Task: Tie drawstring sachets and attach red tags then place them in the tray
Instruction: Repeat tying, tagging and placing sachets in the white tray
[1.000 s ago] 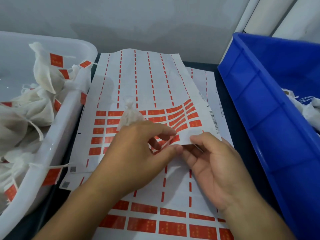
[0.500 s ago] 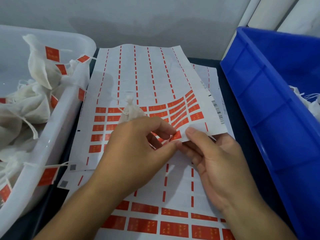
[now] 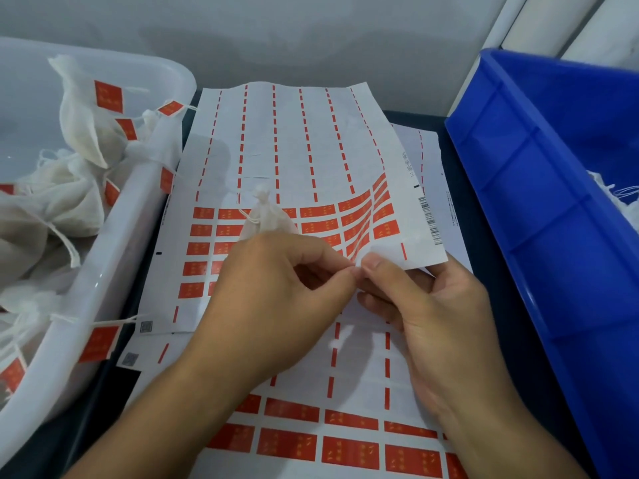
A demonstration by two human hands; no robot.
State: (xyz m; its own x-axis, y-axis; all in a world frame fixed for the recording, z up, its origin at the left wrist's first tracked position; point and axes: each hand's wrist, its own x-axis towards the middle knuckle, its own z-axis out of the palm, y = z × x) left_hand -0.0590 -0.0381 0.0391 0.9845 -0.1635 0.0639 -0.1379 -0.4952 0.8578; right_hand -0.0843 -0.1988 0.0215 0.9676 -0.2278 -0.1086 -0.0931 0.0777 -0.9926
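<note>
A white sheet of red tags (image 3: 311, 150) lies in front of me, its near right corner lifted. My right hand (image 3: 432, 316) pinches that corner between thumb and fingers. My left hand (image 3: 276, 299) holds a small white drawstring sachet (image 3: 268, 219) that sticks out above its knuckles, and its thumb and forefinger pinch at the sheet's edge right beside the right thumb. Whether a red tag is between the fingertips is hidden. The white tray (image 3: 114, 257) on the left holds several tied sachets with red tags (image 3: 108, 96).
A blue bin (image 3: 539, 209) stands on the right with white sachets (image 3: 619, 198) in it. A second tag sheet (image 3: 345, 440) lies underneath, nearer to me. A grey wall closes off the far side of the dark table.
The sheet's corner has been lifted higher and curled more. The fingertips of both hands have come together at its edge.
</note>
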